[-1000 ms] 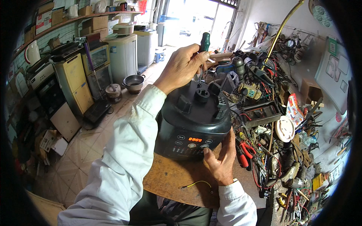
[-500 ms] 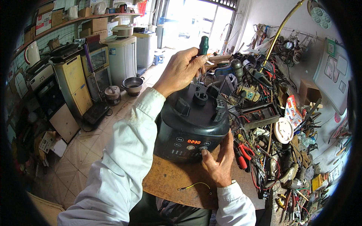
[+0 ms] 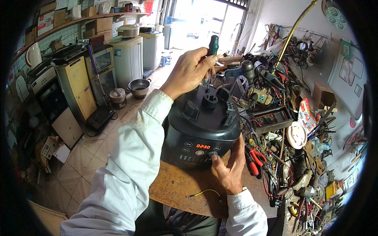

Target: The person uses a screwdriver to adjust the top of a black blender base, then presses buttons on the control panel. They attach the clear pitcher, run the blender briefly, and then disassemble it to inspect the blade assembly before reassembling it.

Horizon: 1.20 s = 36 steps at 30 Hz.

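Note:
A black blender base stands on a brown worktable, its front panel lit with red digits. Held upright above its top is a screwdriver with a dark green handle, gripped by my left hand. The screwdriver's shaft points down just behind the round drive coupling; its tip is hard to make out. My right hand grips the base's front right corner. Its thumb rests at a button low on the panel, while the fingers lie along the side, partly hidden.
A short yellow wire lies on the table before the base. Crowding the right side are tangled cables and tools, red-handled pliers and an open metal tray. Old appliances, a dark pot and a tiled floor are at left.

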Tool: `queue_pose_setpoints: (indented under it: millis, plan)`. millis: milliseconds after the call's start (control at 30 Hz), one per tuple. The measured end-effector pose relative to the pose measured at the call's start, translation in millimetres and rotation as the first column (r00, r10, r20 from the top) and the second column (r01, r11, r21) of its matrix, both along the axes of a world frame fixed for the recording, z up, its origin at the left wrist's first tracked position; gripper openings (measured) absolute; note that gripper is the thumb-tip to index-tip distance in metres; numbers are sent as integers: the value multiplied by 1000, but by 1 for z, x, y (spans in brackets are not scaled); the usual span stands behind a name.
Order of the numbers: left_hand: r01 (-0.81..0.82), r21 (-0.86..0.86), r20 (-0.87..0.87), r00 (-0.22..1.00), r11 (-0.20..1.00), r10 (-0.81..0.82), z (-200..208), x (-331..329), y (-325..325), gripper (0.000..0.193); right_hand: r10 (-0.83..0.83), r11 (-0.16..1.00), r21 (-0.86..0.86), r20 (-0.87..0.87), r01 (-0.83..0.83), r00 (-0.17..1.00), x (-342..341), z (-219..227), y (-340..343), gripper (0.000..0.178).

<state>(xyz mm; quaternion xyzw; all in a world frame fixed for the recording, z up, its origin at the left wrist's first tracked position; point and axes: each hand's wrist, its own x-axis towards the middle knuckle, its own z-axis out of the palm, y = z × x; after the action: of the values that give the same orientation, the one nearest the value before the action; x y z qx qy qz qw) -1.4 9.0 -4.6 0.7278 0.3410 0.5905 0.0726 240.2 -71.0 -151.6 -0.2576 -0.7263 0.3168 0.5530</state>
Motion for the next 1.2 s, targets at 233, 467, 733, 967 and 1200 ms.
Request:
queue_pose_setpoints:
  millis: [233,467,733,967,1200]
  plan:
    - [4,8,-5,1000,1000,-4,0,2,0,43,-9,999,-46,-25,8,1000,-1,-1,-2,90]
    - [-12,17,-14,1000,1000,12,-1,-1,2,43,-16,1000,-25,-29,15,999,-2,-2,-1,91]
    - [10,-3,-3,1000,1000,-10,-1,0,1,44,3,998,-56,-43,-5,999,-3,0,-3,92]
    - [16,5,0,1000,1000,-16,0,1,-1,44,4,999,-54,-51,-6,999,-2,-2,-2,91]
    - [15,9,-4,1000,1000,-14,0,0,0,43,1,997,-74,-48,-5,999,-3,2,-4,92]
